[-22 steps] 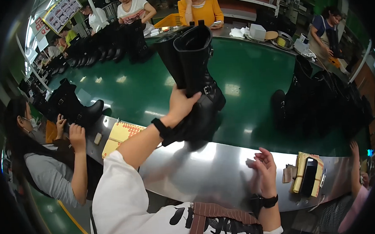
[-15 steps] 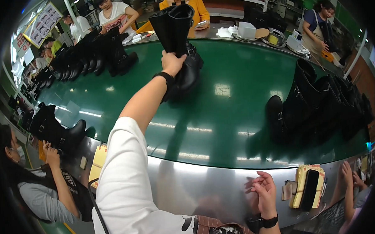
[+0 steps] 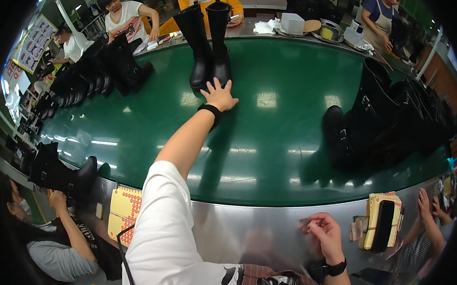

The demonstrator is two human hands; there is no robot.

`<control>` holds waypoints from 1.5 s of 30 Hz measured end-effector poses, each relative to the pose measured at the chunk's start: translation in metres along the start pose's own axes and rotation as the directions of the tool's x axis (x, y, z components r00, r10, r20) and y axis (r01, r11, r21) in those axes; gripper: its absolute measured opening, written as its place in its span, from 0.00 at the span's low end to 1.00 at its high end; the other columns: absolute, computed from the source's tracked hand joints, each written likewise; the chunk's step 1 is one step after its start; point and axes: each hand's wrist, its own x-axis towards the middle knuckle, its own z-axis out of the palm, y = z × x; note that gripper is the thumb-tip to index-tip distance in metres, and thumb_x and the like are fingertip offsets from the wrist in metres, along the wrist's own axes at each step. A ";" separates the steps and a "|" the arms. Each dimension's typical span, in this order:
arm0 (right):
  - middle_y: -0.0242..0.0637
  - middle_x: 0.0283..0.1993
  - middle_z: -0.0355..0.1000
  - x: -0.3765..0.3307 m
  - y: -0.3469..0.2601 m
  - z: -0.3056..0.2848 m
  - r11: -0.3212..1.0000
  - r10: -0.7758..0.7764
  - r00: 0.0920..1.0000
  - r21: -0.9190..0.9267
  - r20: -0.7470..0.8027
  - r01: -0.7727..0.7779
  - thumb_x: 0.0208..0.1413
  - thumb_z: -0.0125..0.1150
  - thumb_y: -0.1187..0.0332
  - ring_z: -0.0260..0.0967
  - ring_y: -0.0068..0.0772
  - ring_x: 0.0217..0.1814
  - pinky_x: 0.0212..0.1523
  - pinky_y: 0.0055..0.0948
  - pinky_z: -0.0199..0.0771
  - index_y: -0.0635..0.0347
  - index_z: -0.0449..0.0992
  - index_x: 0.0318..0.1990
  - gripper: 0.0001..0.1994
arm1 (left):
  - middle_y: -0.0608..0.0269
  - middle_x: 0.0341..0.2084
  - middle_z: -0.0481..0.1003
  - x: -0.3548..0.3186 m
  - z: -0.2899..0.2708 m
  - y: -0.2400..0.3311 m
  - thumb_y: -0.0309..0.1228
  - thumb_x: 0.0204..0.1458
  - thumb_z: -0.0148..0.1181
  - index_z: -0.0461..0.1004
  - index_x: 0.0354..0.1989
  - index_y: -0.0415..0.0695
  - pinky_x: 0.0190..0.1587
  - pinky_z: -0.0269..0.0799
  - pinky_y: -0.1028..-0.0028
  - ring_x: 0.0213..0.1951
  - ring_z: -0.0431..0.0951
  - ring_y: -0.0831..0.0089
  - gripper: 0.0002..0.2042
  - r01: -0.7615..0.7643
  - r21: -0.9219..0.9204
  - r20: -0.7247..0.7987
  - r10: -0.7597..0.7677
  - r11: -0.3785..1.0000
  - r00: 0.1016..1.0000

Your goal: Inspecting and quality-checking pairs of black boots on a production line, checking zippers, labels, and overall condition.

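Observation:
A pair of tall black boots stands upright on the green work surface [image 3: 269, 151], a left boot [image 3: 198, 47] beside a right boot [image 3: 219, 43], toes toward me. My left hand [image 3: 219, 97] is stretched out at their toes, open with spread fingers and holding nothing. Whether its fingertips touch the boots I cannot tell. My right hand [image 3: 324, 235] hovers over the steel edge [image 3: 262, 225] nearest me, fingers loosely bent and apart, with nothing visible in it.
A group of black boots [image 3: 375, 121] stands at right, with a row of more boots [image 3: 123, 65] at far left. A phone [image 3: 383, 225] lies on yellow cards [image 3: 371, 207]; another card stack [image 3: 123, 208] is at left. A co-worker holds a buckled boot [image 3: 61, 172] at left; others stand around.
My left hand has let go of the boots, which now stand apart and upright farther away at the far side; its fingers have spread. My right hand has stayed nearly in place.

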 end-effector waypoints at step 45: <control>0.30 0.33 0.73 -0.002 0.015 -0.008 0.986 -0.157 0.984 -0.044 0.082 0.161 0.59 0.58 0.73 0.68 0.18 0.34 0.39 0.18 0.69 0.65 0.75 0.43 0.07 | 0.61 0.40 0.77 -0.205 -0.215 -0.086 0.42 0.55 0.60 0.75 0.46 0.41 0.51 0.69 0.69 0.46 0.76 0.71 0.18 -0.320 -0.899 -0.338 -0.010 0.299 0.941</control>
